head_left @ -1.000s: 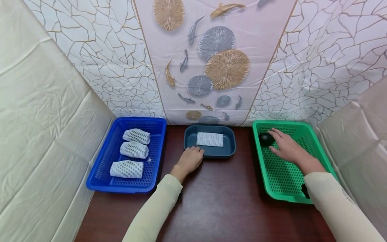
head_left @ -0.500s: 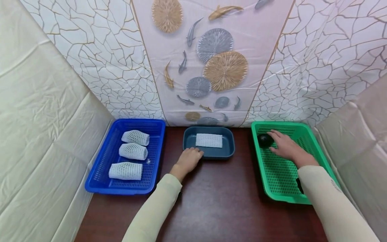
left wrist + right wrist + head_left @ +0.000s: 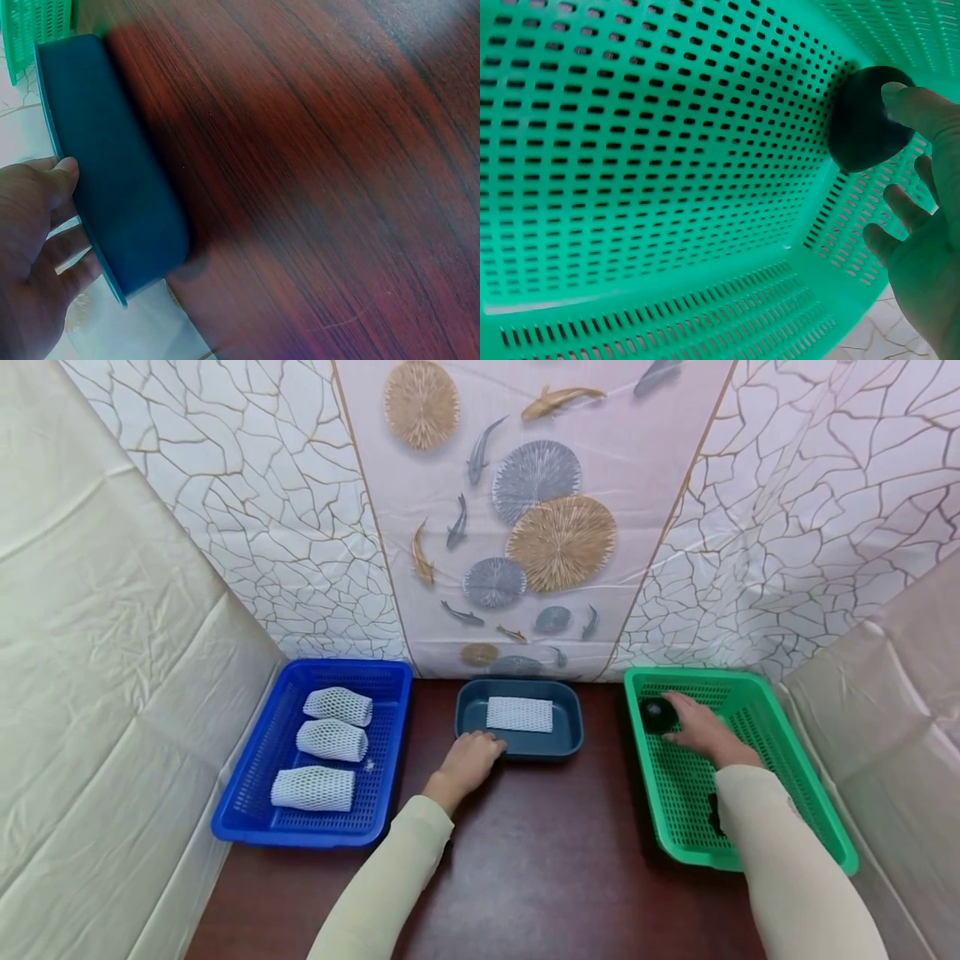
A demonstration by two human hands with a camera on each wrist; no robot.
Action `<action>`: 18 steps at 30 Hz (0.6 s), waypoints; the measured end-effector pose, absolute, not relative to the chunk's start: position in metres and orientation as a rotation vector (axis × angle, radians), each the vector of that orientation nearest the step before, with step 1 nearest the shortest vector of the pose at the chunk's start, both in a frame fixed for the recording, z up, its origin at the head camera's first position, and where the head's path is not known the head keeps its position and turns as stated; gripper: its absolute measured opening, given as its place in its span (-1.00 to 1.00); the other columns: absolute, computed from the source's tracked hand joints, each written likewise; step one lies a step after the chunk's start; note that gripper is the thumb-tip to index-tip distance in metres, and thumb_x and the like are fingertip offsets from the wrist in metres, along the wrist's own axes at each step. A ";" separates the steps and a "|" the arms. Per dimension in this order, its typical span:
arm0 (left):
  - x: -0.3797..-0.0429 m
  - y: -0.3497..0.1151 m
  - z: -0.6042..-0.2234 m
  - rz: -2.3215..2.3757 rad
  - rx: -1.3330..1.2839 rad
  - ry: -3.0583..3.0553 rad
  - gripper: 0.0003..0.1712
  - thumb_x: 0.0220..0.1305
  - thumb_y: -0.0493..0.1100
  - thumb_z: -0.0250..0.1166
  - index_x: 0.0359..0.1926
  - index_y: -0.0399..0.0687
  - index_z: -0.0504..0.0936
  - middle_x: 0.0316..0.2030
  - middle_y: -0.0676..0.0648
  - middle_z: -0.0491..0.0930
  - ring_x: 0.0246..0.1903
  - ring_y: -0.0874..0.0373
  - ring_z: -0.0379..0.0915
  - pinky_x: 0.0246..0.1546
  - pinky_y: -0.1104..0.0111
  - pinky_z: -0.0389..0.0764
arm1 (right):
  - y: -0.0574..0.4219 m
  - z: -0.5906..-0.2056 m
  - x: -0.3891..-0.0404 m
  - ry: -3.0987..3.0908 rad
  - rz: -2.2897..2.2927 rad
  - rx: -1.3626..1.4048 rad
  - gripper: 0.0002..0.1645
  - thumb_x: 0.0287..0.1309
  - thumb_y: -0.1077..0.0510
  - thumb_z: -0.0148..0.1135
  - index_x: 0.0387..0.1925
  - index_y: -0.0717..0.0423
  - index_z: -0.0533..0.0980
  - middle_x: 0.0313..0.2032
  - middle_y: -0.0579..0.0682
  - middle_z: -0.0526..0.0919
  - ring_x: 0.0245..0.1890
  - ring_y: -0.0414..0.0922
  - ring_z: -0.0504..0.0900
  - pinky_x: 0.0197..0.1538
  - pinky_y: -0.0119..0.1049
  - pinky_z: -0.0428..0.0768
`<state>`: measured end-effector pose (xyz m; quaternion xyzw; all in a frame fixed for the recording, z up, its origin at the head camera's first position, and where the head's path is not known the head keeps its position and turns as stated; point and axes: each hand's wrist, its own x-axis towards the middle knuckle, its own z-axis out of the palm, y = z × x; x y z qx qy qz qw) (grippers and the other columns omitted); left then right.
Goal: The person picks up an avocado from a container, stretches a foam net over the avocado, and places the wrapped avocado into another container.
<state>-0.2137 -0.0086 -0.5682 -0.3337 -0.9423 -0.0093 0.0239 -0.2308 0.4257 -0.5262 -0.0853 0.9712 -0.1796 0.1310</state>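
My left hand (image 3: 467, 763) pinches the near rim of a dark teal tray (image 3: 543, 748), thumb outside and fingers over the edge, as the left wrist view shows too. A flat white foam net sleeve (image 3: 519, 714) lies inside that tray. Over in the green basket (image 3: 678, 827), my right hand (image 3: 701, 727) is at a black, smooth, egg-shaped object (image 3: 657, 716) in the far left corner. The thumb tip overlaps its surface in the right wrist view, while several fingers stand loosely bent beside it. What kind of thing it is cannot be told.
A blue basket (image 3: 225, 827) on the left holds three white foam net sleeves (image 3: 332, 740), rounded as if filled. Everything stands on a dark reddish wooden table (image 3: 547, 860). Patterned cloth (image 3: 525, 635) hangs directly behind the tray and baskets.
My right hand has moved slightly left and closer to the black object, its forearm swinging left. The left hand keeps its place on the tray.
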 end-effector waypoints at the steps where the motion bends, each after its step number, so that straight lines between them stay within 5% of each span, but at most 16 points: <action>1: -0.214 -0.009 -0.568 -0.041 -1.030 -2.916 -0.73 0.49 -0.28 0.19 0.02 0.06 0.75 -0.13 -0.01 0.75 -0.12 0.07 0.67 -0.10 0.16 0.69 | 0.426 -0.528 -0.232 2.814 -0.532 -0.234 0.02 0.25 0.26 0.36 0.55 0.40 0.00 0.51 0.53 0.00 0.44 0.55 0.06 0.38 0.46 0.18; 18: -0.216 -0.009 -0.573 -0.094 -1.010 -2.905 -0.76 0.47 -0.27 0.22 -0.05 0.08 0.78 -0.21 0.01 0.74 -0.18 0.07 0.66 -0.12 0.18 0.68 | 0.428 -0.537 -0.237 2.794 -0.460 -0.161 0.03 0.27 0.21 0.37 0.55 0.41 -0.01 0.43 0.63 0.03 0.36 0.63 0.09 0.27 0.49 0.29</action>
